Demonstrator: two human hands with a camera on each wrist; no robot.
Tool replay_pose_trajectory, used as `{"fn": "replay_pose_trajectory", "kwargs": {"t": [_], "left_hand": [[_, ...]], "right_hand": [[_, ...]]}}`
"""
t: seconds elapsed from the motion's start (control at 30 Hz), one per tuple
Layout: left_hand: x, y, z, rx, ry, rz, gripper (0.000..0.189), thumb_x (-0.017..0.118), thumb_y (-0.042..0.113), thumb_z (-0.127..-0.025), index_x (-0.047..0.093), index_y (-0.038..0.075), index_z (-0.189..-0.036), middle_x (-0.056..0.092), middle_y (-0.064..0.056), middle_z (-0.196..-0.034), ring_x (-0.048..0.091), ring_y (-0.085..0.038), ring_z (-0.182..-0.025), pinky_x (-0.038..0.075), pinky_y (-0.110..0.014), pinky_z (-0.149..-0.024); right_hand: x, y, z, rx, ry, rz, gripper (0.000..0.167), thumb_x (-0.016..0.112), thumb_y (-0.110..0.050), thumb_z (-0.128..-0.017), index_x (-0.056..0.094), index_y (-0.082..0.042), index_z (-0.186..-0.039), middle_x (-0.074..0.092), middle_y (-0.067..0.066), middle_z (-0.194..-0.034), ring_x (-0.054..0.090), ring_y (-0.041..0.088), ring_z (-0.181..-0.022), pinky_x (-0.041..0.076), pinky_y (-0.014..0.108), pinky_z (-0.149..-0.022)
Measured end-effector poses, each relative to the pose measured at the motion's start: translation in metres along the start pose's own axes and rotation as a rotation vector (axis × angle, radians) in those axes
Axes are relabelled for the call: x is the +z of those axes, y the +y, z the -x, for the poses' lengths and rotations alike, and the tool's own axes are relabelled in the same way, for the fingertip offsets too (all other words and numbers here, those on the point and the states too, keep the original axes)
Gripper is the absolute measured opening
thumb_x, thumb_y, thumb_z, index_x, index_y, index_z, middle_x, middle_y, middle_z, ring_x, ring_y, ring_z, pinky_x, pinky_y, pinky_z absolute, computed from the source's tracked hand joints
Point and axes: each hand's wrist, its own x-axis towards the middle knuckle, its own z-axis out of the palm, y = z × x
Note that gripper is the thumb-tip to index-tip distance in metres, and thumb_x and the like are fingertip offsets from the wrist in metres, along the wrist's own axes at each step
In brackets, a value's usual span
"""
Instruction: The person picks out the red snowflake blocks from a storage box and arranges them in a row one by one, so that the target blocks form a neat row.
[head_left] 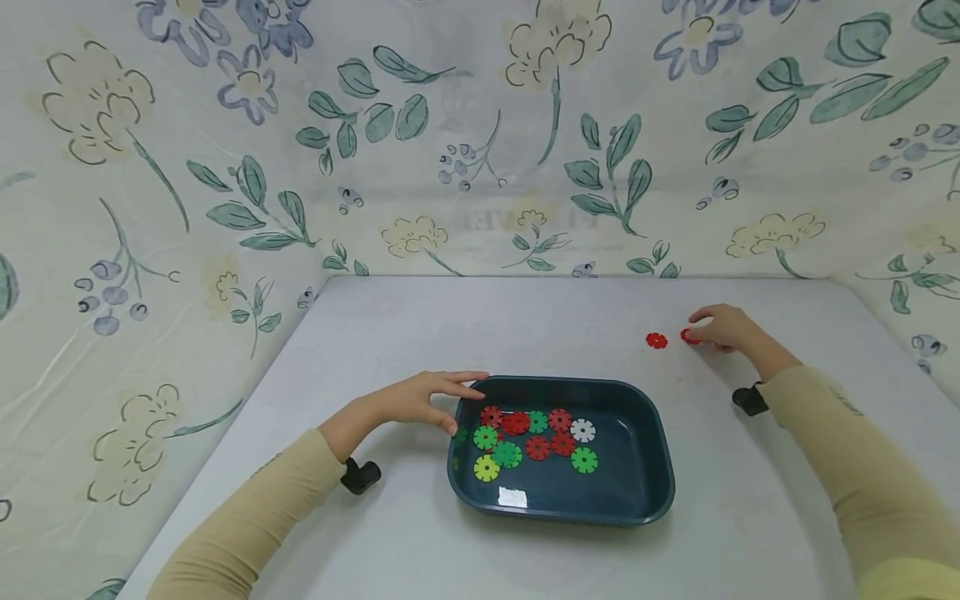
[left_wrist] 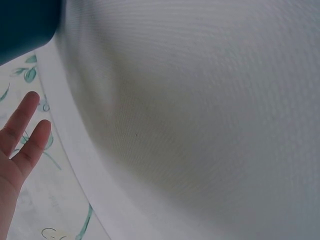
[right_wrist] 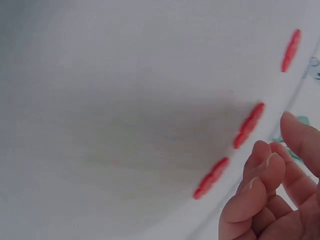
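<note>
My left hand (head_left: 420,400) is at the left end of a dark blue tray (head_left: 652,467), its fingers straight and spread, fingertips at the rim. In the left wrist view two of its fingers (left_wrist: 32,145) show near a corner of the tray. The right hand (head_left: 723,327) hovers at a red notched disc (head_left: 687,336) on the table, with another red disc (head_left: 657,340) to its left. In the right wrist view its fingers are loosely bent, with nothing between them. Three red discs (right_wrist: 249,125) lie there; the hand hides one in the head view.
Inside the tray, mostly on its left side, lie several notched discs: red (head_left: 537,448), green (head_left: 584,460), yellow (head_left: 486,467) and white (head_left: 582,430). The white table (head_left: 465,325) meets a flower-printed sheet (head_left: 480,208) at the back and sides.
</note>
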Motion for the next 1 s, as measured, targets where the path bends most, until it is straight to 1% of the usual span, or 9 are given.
{"fn": "replay_pose_trajectory", "kwargs": {"t": [0.1, 0.2, 0.3, 0.4, 0.5, 0.67, 0.73, 0.8, 1.0], "left_hand": [[0.000, 0.000, 0.000, 0.002, 0.001, 0.002, 0.059, 0.074, 0.017, -0.075, 0.052, 0.009, -0.129, 0.029, -0.008, -0.149, 0.023, -0.026, -0.138, 0.029, -0.050, -0.105], [0.000, 0.000, 0.000, 0.003, 0.001, -0.002, 0.059, 0.074, 0.018, -0.075, 0.052, 0.008, -0.130, 0.029, -0.008, -0.149, 0.023, -0.026, -0.138, 0.029, -0.050, -0.106], [0.000, -0.001, 0.000, 0.006, -0.001, -0.008, 0.060, 0.073, 0.018, -0.075, 0.051, 0.008, -0.130, 0.029, -0.007, -0.149, 0.023, -0.026, -0.138, 0.029, -0.050, -0.105], [0.000, -0.001, 0.000, 0.012, -0.002, -0.010, 0.060, 0.073, 0.018, -0.076, 0.051, 0.007, -0.130, 0.028, -0.007, -0.149, 0.023, -0.026, -0.138, 0.030, -0.050, -0.105], [0.000, -0.001, 0.000, 0.012, -0.002, -0.009, 0.060, 0.073, 0.019, -0.076, 0.051, 0.009, -0.131, 0.029, -0.007, -0.149, 0.023, -0.025, -0.138, 0.030, -0.050, -0.105], [0.001, -0.001, 0.000, 0.009, -0.003, -0.009, 0.060, 0.073, 0.022, -0.076, 0.051, 0.011, -0.131, 0.028, -0.006, -0.149, 0.023, -0.025, -0.138, 0.030, -0.050, -0.105], [0.001, -0.001, 0.000, 0.013, -0.001, -0.011, 0.060, 0.073, 0.022, -0.076, 0.051, 0.010, -0.131, 0.029, -0.006, -0.149, 0.023, -0.025, -0.138, 0.030, -0.050, -0.105], [0.001, -0.001, 0.000, 0.015, 0.001, -0.010, 0.060, 0.073, 0.022, -0.076, 0.052, 0.010, -0.131, 0.029, -0.006, -0.149, 0.023, -0.025, -0.138, 0.031, -0.049, -0.104], [0.001, -0.001, 0.000, 0.008, 0.001, -0.009, 0.060, 0.074, 0.020, -0.075, 0.052, 0.010, -0.130, 0.029, -0.006, -0.149, 0.023, -0.025, -0.138, 0.031, -0.049, -0.105]], "right_hand": [[-0.004, -0.006, 0.001, -0.025, 0.030, -0.020, 0.047, 0.053, -0.023, -0.090, 0.042, 0.006, -0.125, 0.051, 0.014, -0.080, 0.047, 0.017, -0.061, 0.045, 0.024, -0.057], [-0.003, -0.011, 0.000, -0.051, 0.036, -0.015, 0.046, 0.054, -0.023, -0.090, 0.043, 0.005, -0.124, 0.053, 0.016, -0.085, 0.046, 0.017, -0.060, 0.045, 0.025, -0.056], [0.003, -0.015, -0.005, -0.081, 0.008, 0.002, 0.046, 0.056, -0.023, -0.089, 0.045, 0.004, -0.124, 0.054, 0.016, -0.085, 0.046, 0.016, -0.058, 0.045, 0.024, -0.055], [0.012, -0.020, -0.008, -0.101, -0.035, 0.019, 0.047, 0.059, -0.023, -0.088, 0.045, 0.004, -0.124, 0.054, 0.012, -0.079, 0.044, 0.014, -0.053, 0.043, 0.023, -0.052], [0.020, -0.024, -0.009, -0.103, -0.055, 0.042, 0.047, 0.060, -0.023, -0.087, 0.046, 0.003, -0.123, 0.054, 0.011, -0.078, 0.043, 0.014, -0.051, 0.040, 0.023, -0.050], [0.025, -0.030, -0.006, -0.108, -0.045, 0.090, 0.043, 0.059, -0.022, -0.086, 0.049, 0.003, -0.120, 0.050, 0.019, -0.095, 0.047, 0.017, -0.063, 0.043, 0.024, -0.052], [0.025, -0.031, -0.006, -0.108, -0.036, 0.101, 0.042, 0.058, -0.021, -0.086, 0.049, 0.003, -0.118, 0.049, 0.021, -0.098, 0.048, 0.019, -0.068, 0.044, 0.024, -0.054], [0.025, -0.029, -0.007, -0.099, -0.028, 0.107, 0.040, 0.058, -0.021, -0.087, 0.049, 0.003, -0.118, 0.049, 0.020, -0.097, 0.048, 0.019, -0.067, 0.044, 0.023, -0.054], [0.021, -0.020, -0.012, -0.063, -0.014, 0.088, 0.040, 0.057, -0.020, -0.086, 0.049, 0.003, -0.117, 0.048, 0.019, -0.094, 0.046, 0.016, -0.058, 0.042, 0.022, -0.051]]}}
